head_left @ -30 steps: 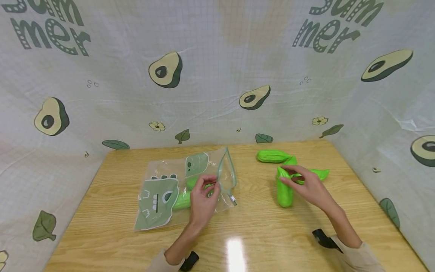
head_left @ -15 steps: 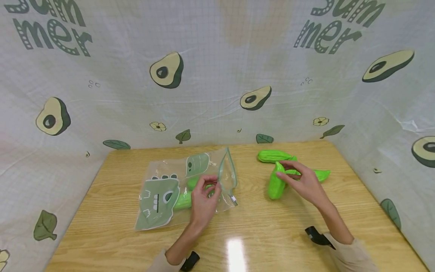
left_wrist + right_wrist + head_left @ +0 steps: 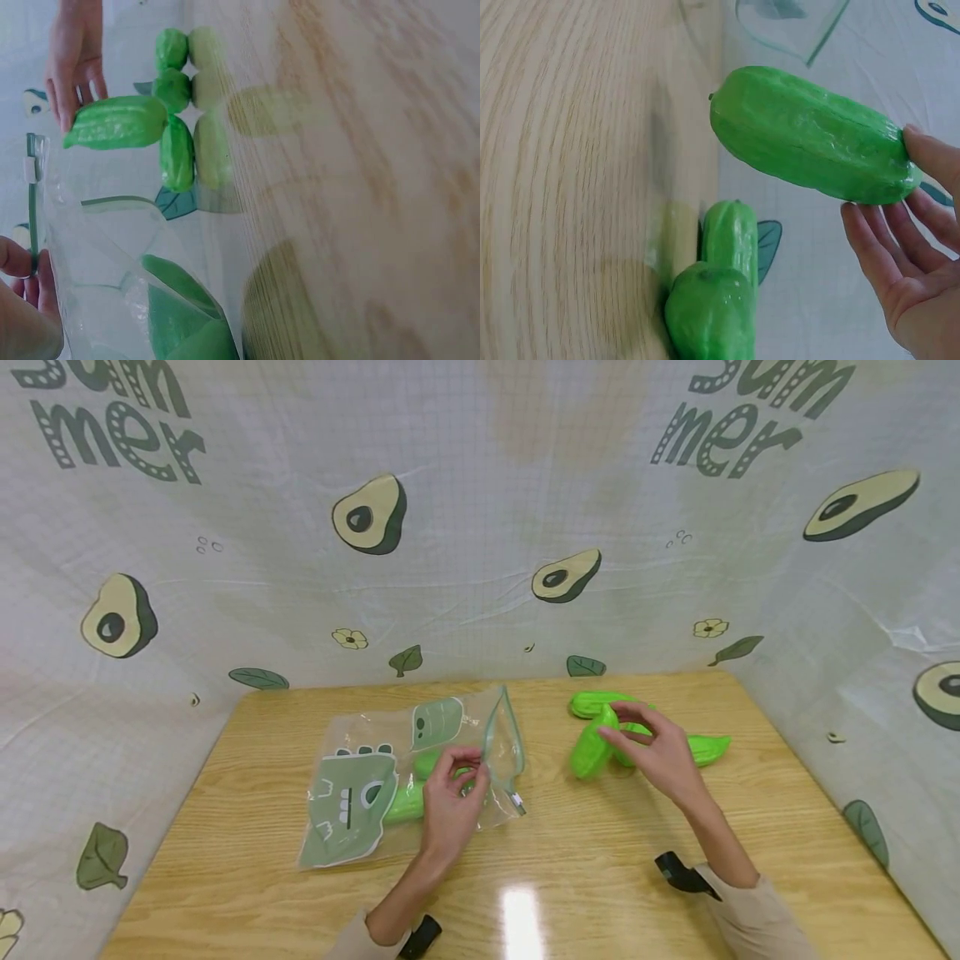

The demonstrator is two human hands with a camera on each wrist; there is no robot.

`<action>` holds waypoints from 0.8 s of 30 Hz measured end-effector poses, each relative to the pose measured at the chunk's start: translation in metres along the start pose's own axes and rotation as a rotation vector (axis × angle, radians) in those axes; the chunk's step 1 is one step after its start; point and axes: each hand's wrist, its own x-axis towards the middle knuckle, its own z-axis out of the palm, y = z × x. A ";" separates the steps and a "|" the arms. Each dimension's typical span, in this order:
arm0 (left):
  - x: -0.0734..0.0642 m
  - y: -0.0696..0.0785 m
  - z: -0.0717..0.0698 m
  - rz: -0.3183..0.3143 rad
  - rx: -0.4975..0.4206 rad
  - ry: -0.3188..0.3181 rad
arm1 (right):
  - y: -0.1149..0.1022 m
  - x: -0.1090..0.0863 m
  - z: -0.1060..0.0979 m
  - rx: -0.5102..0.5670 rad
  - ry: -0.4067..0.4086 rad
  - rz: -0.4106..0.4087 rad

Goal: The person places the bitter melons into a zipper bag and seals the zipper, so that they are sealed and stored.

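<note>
— Hands first: what has each got?

— From the head view, the right hand (image 3: pixel 660 758) pinches one green gourd (image 3: pixel 592 745) by its far end, fingertips curled onto it, and the gourd hangs clear of the wooden table (image 3: pixel 600 860), tip pointing toward 7 o'clock. The left hand (image 3: pixel 450 802) pinches the green zip edge of the clear zip bag (image 3: pixel 390 768), thumb and fingers closed on the rim, so the mouth stands open toward 3 o'clock.

— Does the right wrist camera add anything?

— It does: the held gourd (image 3: pixel 810 135) fills the frame, with only the thumb and fingertips touching its end — the palm stays off it. Below it, at 6 o'clock, two more gourds (image 3: pixel 720 300) lie touching on the table, and the bag's open rim (image 3: pixel 795 30) shows at 12 o'clock.

— And the left wrist camera?

— It looks through the bag's plastic: green pieces inside the bag (image 3: pixel 180 315) at 6 o'clock, which the head view shows only dimly, and the zip edge beside the fingertips (image 3: pixel 19 262). The held gourd (image 3: pixel 116 122) sits at 11 o'clock, near the mouth but apart from it.

— Where do the spare gourds lie from above?

— At 2 o'clock of the bag, just behind the right hand, near the avocado-print backdrop (image 3: pixel 480 527).
</note>
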 end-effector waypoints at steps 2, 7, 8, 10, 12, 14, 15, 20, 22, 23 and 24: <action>0.000 -0.001 0.000 -0.001 0.002 0.001 | -0.001 0.002 0.003 0.017 0.010 0.000; 0.000 -0.001 0.001 -0.006 0.004 0.008 | -0.004 0.007 0.011 0.087 0.038 -0.005; 0.000 -0.001 0.001 -0.007 0.003 0.009 | -0.005 0.008 0.013 0.107 0.044 -0.012; 0.000 -0.001 0.001 -0.007 0.004 0.010 | -0.007 0.011 0.016 0.136 0.055 -0.023; 0.000 -0.001 0.001 -0.008 0.003 0.009 | -0.008 0.013 0.018 0.152 0.062 -0.037; 0.000 -0.001 0.001 -0.007 0.004 0.008 | -0.009 0.015 0.020 0.168 0.063 -0.040; 0.000 -0.001 0.001 -0.006 0.004 0.006 | -0.009 0.016 0.022 0.170 0.063 -0.039; 0.000 -0.001 0.002 -0.002 0.000 0.001 | -0.011 0.020 0.029 0.203 0.058 -0.026; 0.000 -0.002 0.002 0.001 -0.003 0.001 | -0.012 0.021 0.032 0.220 0.055 -0.018; 0.000 -0.002 0.002 0.002 -0.004 0.002 | -0.013 0.022 0.033 0.225 0.055 -0.012; 0.000 -0.002 0.002 0.003 -0.006 0.003 | -0.014 0.023 0.035 0.229 0.055 -0.005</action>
